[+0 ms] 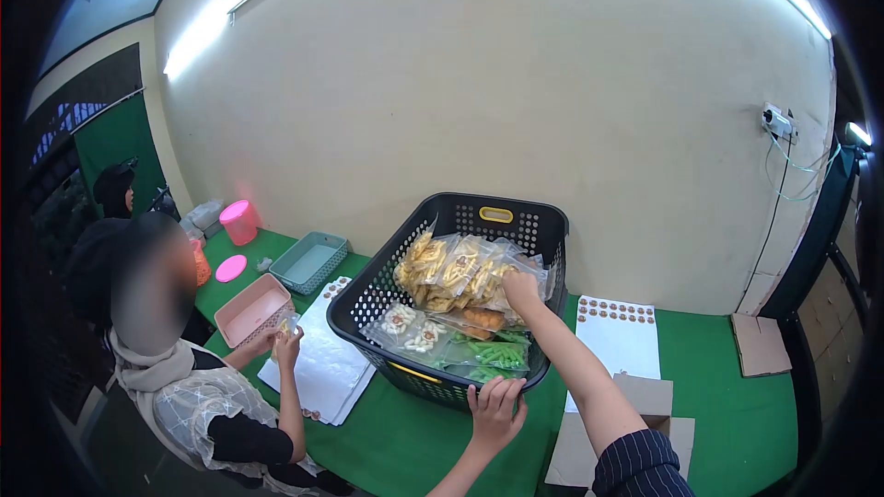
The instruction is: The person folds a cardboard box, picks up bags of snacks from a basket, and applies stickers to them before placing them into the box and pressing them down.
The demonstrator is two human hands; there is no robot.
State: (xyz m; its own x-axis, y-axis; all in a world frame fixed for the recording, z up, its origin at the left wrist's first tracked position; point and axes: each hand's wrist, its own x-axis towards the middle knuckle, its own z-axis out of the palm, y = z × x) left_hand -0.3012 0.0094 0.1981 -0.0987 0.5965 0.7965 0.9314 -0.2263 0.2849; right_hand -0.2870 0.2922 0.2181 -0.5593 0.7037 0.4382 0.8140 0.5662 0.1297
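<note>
A large black perforated basket stands on the green table, holding several clear bags of snacks: yellow chips, white pieces and green sticks. My left hand rests on the near rim of the basket, its fingers curled over the edge. Inside the basket at the right, my right hand reaches among the bags of yellow chips; its fingertips are hidden, and what they hold cannot be made out.
At the left a co-worker holds a small bag beside a pink basket. Behind are a teal basket and a pink container. White sheets with round stickers and an open cardboard box lie right.
</note>
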